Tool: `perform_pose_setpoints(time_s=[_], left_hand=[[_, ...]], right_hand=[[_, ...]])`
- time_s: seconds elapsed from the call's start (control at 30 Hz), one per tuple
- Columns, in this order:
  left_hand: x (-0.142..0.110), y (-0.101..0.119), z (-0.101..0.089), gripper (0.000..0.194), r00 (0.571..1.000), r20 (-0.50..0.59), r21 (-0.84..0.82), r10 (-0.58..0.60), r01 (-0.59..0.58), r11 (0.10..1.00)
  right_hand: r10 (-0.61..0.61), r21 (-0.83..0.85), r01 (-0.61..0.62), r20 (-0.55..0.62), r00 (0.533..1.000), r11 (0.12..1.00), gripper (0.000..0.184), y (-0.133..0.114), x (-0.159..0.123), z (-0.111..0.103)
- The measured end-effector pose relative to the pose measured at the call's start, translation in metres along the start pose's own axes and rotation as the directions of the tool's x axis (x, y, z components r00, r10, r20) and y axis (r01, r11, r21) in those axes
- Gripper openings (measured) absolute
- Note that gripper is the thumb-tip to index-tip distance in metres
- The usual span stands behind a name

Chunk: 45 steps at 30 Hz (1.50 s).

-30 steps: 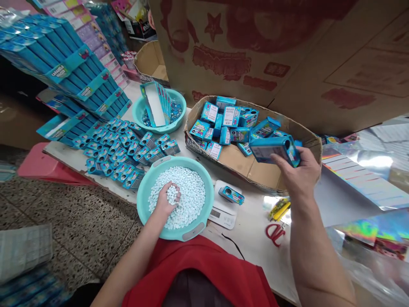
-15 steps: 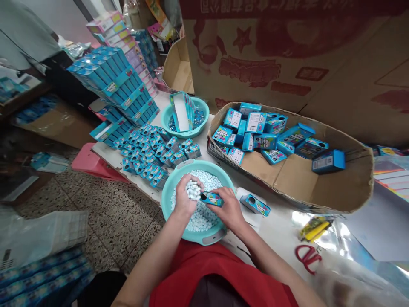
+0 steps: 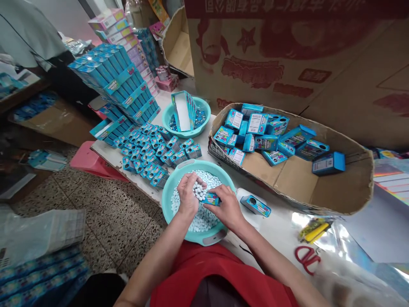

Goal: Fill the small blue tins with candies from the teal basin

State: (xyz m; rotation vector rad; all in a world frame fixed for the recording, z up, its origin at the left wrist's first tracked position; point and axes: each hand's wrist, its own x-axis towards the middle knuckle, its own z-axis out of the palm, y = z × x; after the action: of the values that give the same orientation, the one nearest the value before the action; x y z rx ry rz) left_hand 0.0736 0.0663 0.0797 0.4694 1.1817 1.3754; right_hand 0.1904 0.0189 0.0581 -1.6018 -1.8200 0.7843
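Over a turquoise basin [image 3: 166, 187] of small white candies [image 3: 204, 219], my left hand [image 3: 188, 194] is cupped around a heap of the same candies [image 3: 200, 191]. My right hand [image 3: 227, 205] grips a small blue candy box [image 3: 211, 199] by its sides, printed face up. The heap of candies lies against the box's left end and covers its round hole. Just right of the basin, another blue box [image 3: 255, 205] with a dark round hole rests on a white item [image 3: 245, 194].
A cut-down carton [image 3: 319, 192] holds several blue boxes. Many holed boxes [image 3: 150, 153] stand left of the basin, before stacked packs [image 3: 111, 81]. A second basin [image 3: 204, 126] holds flat cartons and shiny pieces. Red scissors [image 3: 307, 258] lie at right. A person [image 3: 32, 34] stands far left.
My left hand has tilted and moved slightly right, bringing its candies over the box's hole. The box remains in my right hand.
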Motion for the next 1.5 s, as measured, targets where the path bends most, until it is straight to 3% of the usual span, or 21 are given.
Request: perform_pose_setpoints(time_s=[0.33,0.5,0.63,1.0,1.2,1.37,1.43,1.5], left_hand=[[-0.004,-0.003,0.001,0.034,0.999,-0.021,0.053,0.048,-0.046,0.998],[-0.005,-0.006,0.001,0.027,0.998,0.000,0.107,0.058,-0.057,0.993],[-0.005,-0.009,-0.002,0.032,0.993,0.031,0.112,0.110,-0.113,0.987],[-0.004,-0.010,-0.004,0.023,0.994,0.099,0.108,0.047,-0.058,0.992],[-0.005,-0.011,-0.002,0.024,0.993,0.085,0.081,0.078,-0.085,0.993],[-0.007,-0.016,0.003,0.025,0.992,0.126,0.089,0.007,-0.019,0.996],[-0.002,-0.013,-0.001,0.026,0.991,0.123,0.083,0.045,-0.055,0.995],[0.007,-0.010,-0.014,0.028,0.990,0.095,0.189,0.101,-0.118,0.975]], right_hand=[[0.048,0.086,-0.047,-0.012,0.999,0.995,0.033,0.002,-0.002,0.004],[0.055,0.083,-0.051,-0.037,0.998,0.995,0.033,0.000,-0.001,0.004],[0.043,0.108,-0.036,-0.070,0.997,0.994,0.032,0.000,-0.002,0.003],[0.031,0.172,-0.016,-0.084,0.996,0.985,0.031,0.008,-0.001,0.012],[-0.014,0.184,0.035,-0.115,0.993,0.982,0.031,0.006,-0.002,0.007],[0.039,0.275,-0.013,-0.091,0.995,0.961,0.029,0.013,-0.002,0.015],[0.056,0.340,-0.020,-0.098,0.994,0.940,0.027,0.015,-0.004,0.013],[0.064,0.406,-0.017,-0.101,0.993,0.914,0.026,0.015,-0.006,0.005]])
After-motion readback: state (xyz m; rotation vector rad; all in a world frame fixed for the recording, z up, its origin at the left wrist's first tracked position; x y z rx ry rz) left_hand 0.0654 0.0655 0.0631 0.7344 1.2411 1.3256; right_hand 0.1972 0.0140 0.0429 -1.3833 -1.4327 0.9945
